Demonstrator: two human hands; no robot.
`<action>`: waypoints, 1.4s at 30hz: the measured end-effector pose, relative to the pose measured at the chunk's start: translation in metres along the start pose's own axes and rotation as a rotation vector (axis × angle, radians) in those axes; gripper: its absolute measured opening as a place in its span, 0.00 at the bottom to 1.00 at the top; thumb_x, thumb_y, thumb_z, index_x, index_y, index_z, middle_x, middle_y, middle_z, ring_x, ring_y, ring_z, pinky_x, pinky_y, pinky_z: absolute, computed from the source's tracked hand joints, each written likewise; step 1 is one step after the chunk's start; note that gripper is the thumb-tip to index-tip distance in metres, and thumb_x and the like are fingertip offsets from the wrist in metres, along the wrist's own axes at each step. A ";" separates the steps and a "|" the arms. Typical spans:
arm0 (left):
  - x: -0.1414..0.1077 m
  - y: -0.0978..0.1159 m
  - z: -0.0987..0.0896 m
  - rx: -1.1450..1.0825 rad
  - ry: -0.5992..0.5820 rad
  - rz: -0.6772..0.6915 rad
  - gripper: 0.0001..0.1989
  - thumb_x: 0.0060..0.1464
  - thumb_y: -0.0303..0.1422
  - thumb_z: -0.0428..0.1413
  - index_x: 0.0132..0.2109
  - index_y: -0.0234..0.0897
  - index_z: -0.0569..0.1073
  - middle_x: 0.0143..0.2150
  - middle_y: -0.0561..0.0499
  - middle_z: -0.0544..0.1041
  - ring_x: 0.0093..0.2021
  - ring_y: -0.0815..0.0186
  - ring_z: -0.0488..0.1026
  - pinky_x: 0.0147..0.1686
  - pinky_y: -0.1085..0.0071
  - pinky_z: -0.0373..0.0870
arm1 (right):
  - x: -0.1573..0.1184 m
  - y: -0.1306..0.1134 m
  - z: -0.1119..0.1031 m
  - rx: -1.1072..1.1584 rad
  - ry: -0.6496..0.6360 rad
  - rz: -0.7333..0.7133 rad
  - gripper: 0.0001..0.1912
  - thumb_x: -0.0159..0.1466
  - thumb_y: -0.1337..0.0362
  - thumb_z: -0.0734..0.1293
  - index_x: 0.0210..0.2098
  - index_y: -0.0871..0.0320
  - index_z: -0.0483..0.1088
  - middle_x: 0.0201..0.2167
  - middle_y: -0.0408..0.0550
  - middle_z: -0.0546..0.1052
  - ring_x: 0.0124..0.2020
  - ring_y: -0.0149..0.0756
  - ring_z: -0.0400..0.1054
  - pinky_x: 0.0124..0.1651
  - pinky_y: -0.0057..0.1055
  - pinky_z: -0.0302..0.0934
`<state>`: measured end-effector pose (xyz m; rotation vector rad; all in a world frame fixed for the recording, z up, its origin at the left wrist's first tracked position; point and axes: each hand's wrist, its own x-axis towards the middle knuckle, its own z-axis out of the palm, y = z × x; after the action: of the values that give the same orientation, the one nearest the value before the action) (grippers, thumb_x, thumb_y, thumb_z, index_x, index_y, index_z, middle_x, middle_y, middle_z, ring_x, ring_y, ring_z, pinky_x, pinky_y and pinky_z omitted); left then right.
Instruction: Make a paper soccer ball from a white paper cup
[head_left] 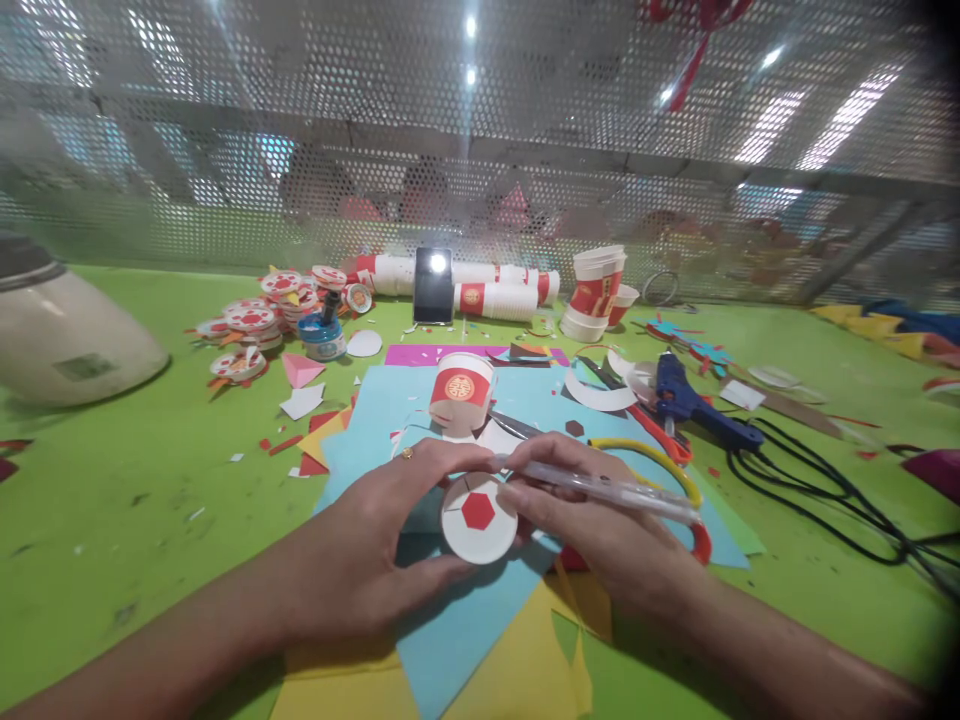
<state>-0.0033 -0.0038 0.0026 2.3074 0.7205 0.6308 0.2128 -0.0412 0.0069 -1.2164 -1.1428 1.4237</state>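
Note:
My left hand (390,525) grips a small round white paper piece (459,535) by its left side, thumb below and fingers above. A red hexagon (478,511) sits at its centre, with thin dark lines running toward the rim. In my right hand (600,525) is a clear pen (607,487), held near its tip, which lies by the piece's upper edge. The right thumb touches the piece's right side. Just behind stands a red and white paper cup (461,392). Scissors (649,453) with red and yellow handles lie partly behind my right hand.
Blue paper (382,400) lies under my hands. A blue glue gun (694,405) and black cable (817,500) are on the right. Behind are stacked cups (499,300), a phone (433,287), a blue jar (322,338) and several decorated discs (251,316). Paper scraps lie around.

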 end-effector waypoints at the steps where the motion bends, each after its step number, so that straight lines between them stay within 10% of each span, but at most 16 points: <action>1: 0.001 0.000 0.001 -0.001 0.010 0.016 0.25 0.61 0.36 0.58 0.63 0.51 0.60 0.63 0.50 0.70 0.61 0.58 0.69 0.58 0.60 0.69 | 0.000 0.000 0.000 0.005 0.002 0.010 0.18 0.52 0.55 0.79 0.33 0.56 0.70 0.19 0.39 0.77 0.22 0.29 0.71 0.28 0.25 0.64; 20: 0.002 -0.014 -0.002 0.026 -0.006 -0.155 0.37 0.55 0.38 0.62 0.68 0.53 0.55 0.64 0.50 0.70 0.61 0.54 0.69 0.57 0.57 0.69 | 0.010 0.010 -0.014 -0.058 0.096 -0.126 0.15 0.63 0.52 0.73 0.41 0.55 0.73 0.29 0.43 0.79 0.27 0.30 0.74 0.32 0.28 0.67; 35: 0.006 -0.012 -0.004 0.049 -0.091 -0.265 0.39 0.52 0.35 0.63 0.68 0.50 0.58 0.60 0.49 0.75 0.58 0.53 0.71 0.54 0.57 0.69 | 0.008 0.015 -0.018 -0.170 -0.037 -0.012 0.17 0.63 0.49 0.71 0.32 0.57 0.76 0.15 0.35 0.62 0.17 0.24 0.50 0.19 0.24 0.41; 42: 0.004 -0.013 -0.001 0.033 -0.055 -0.235 0.37 0.51 0.31 0.63 0.66 0.51 0.61 0.58 0.51 0.76 0.53 0.56 0.75 0.49 0.61 0.72 | 0.004 0.010 -0.015 -0.165 0.001 -0.107 0.11 0.64 0.54 0.72 0.33 0.55 0.72 0.19 0.38 0.70 0.21 0.28 0.62 0.24 0.26 0.54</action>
<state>-0.0053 0.0073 -0.0046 2.2165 0.9645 0.4489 0.2264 -0.0377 -0.0053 -1.2491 -1.3261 1.2684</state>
